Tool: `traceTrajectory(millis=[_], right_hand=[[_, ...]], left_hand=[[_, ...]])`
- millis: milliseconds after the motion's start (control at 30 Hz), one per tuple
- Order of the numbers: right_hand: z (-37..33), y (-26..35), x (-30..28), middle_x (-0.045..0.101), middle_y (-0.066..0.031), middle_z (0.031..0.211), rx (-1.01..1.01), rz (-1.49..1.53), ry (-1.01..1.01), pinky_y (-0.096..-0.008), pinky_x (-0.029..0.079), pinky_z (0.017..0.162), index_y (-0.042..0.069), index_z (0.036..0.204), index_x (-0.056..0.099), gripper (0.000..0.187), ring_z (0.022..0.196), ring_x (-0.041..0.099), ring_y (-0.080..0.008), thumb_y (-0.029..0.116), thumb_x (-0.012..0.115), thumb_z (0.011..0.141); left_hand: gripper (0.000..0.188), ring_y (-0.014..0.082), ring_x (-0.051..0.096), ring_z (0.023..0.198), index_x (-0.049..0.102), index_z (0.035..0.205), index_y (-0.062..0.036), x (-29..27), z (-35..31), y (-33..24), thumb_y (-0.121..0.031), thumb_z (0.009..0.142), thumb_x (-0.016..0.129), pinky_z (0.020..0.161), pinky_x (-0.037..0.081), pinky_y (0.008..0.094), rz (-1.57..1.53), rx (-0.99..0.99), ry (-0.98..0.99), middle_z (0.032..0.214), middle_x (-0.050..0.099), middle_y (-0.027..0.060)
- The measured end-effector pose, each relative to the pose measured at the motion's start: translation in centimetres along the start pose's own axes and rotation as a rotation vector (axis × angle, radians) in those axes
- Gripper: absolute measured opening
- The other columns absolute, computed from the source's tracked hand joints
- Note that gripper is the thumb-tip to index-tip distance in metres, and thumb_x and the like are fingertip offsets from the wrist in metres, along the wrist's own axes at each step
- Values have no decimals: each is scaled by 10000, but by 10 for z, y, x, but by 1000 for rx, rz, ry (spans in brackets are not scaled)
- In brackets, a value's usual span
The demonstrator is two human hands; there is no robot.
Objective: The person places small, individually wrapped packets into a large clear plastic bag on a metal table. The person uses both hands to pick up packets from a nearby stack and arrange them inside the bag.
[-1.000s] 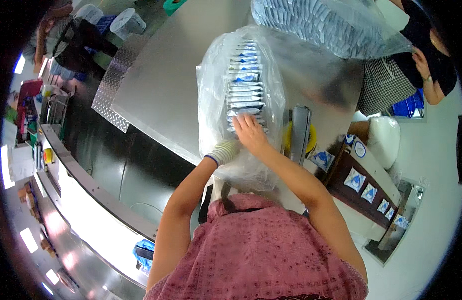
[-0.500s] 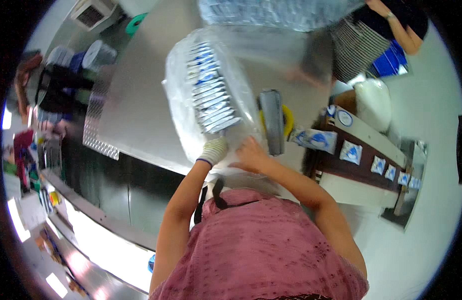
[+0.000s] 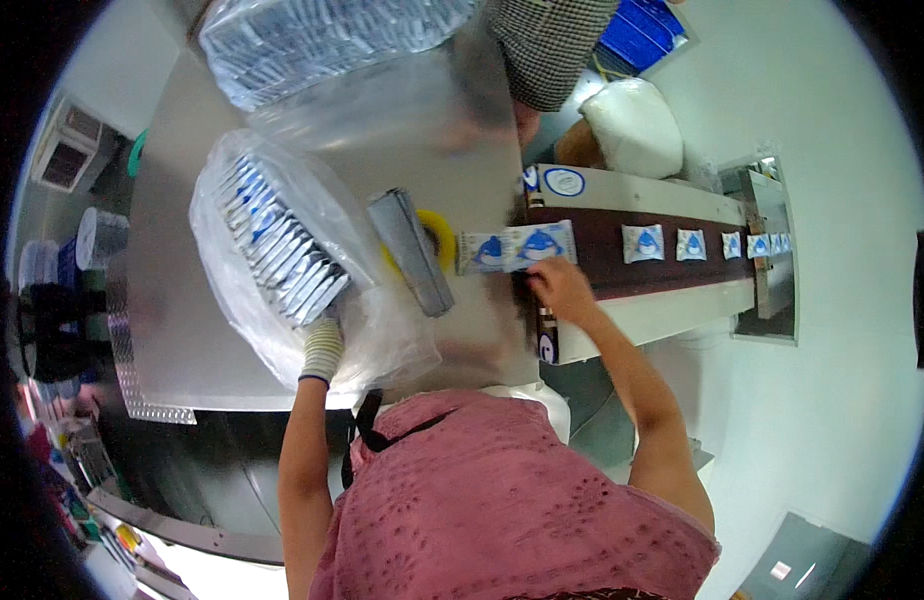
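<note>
My left hand (image 3: 323, 350), in a white striped glove, is at the near end of a row of silver-and-blue packets (image 3: 272, 240). The row lies in a clear plastic bag (image 3: 217, 275) on the metal table. Packets and plastic hide most of the left fingers. My bare right hand (image 3: 564, 290) is at the lower edge of a white packet with a blue print (image 3: 542, 243), at the belt's near end. Its fingers are bent and somewhat apart, with no packet visibly gripped. Another such packet (image 3: 481, 252) lies just left of it, overlapping the table.
A conveyor belt (image 3: 602, 270) at the right carries several spaced packets. On the metal table (image 3: 172, 330) lie a grey block-like bar (image 3: 410, 250) and a yellow ring (image 3: 442, 240). A large filled bag (image 3: 332, 45) lies at the far side, near another person's checked garment (image 3: 547, 50).
My right hand has left the bag and moved right to the packets at the belt's end. My left hand stays by the row. The view has turned rightward.
</note>
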State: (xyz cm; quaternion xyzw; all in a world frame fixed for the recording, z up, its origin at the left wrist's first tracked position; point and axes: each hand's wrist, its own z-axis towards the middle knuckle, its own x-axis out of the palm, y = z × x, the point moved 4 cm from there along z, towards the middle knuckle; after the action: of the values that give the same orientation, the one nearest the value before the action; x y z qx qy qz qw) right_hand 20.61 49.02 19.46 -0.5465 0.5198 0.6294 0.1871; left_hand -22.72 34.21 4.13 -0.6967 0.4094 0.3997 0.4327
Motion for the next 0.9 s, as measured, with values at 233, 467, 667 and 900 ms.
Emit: traceTrajectory(millis=[233,467,667,900], right_hand=[[-20,-211,-86,581,-135,1023,362,-716,51,-436,476,823,51,1017,543,282,1003,557,-315,113,650,764],[-5,-284,-86,576,-82,1114,488,-934,167,-413,481,854,77,1143,501,300,1093,538,-270,193,549,871],[26,-289,-69,575,-74,1111,277,-1080,359,-446,452,891,82,1055,598,428,1100,516,-278,341,702,730],[77,-123,-64,533,-183,1139,-207,-107,533,-400,326,1022,-21,1064,580,681,1138,451,-345,382,817,568]], left_hand=[[400,430,564,981,465,1251,-75,-4,1,-2,-196,870,440,802,453,517,98,-12,211,1134,556,269],[433,436,577,942,429,1277,-117,-5,-4,11,-219,858,469,781,456,526,-4,-190,280,1100,577,264],[389,456,587,831,440,1234,-105,-11,-14,9,-232,867,473,702,450,553,33,-95,160,977,606,275],[447,458,585,834,410,1245,-104,-16,-14,2,-224,828,516,721,444,553,-5,-132,218,922,608,289]])
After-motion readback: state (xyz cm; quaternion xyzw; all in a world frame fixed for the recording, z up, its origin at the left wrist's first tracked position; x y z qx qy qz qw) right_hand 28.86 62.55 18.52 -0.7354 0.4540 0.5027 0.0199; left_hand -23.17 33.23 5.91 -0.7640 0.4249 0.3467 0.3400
